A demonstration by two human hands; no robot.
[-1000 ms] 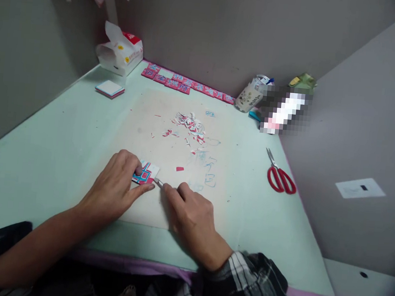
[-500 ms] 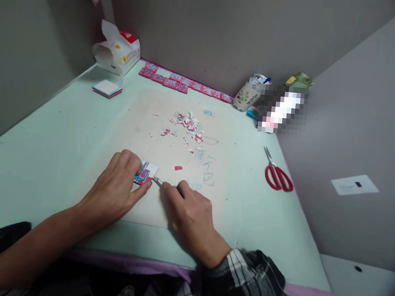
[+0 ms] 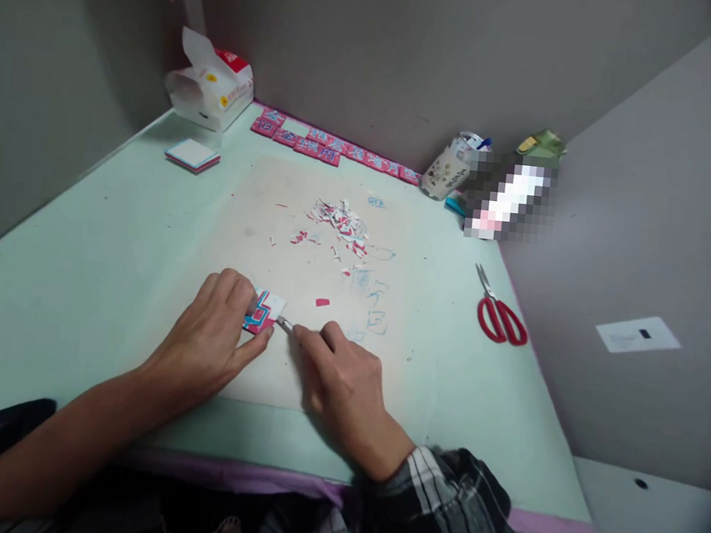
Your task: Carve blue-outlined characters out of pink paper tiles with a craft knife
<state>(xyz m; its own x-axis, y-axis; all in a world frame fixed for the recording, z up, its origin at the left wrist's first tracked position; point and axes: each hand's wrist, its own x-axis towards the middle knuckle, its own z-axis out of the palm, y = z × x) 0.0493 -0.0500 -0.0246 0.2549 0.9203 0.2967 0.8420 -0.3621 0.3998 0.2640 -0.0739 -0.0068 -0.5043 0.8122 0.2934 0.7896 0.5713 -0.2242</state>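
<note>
My left hand [image 3: 215,320] is closed on a small square tile [image 3: 261,311], fingers over its far side and thumb along its near edge. The tile is white, red and blue, with a patterned character on its face. In my right hand [image 3: 342,374] is a craft knife [image 3: 287,325], its tip at the tile's right edge. A brownish sheet [image 3: 243,386] lies beneath both hands. Just past the knife rests a loose red scrap [image 3: 323,303], and farther off is a pile of red and white shavings [image 3: 341,219].
Red-handled scissors [image 3: 501,318] lie at the right. Along the back edge runs a row of red character tiles [image 3: 347,153]. A stack of squares [image 3: 192,154] and a white carton [image 3: 212,89] are at the left; a cup [image 3: 449,171] stands at the back right.
The view has shifted very slightly. Both hands stay in nearly the same place, with the knife tip still at the tile's right edge.
</note>
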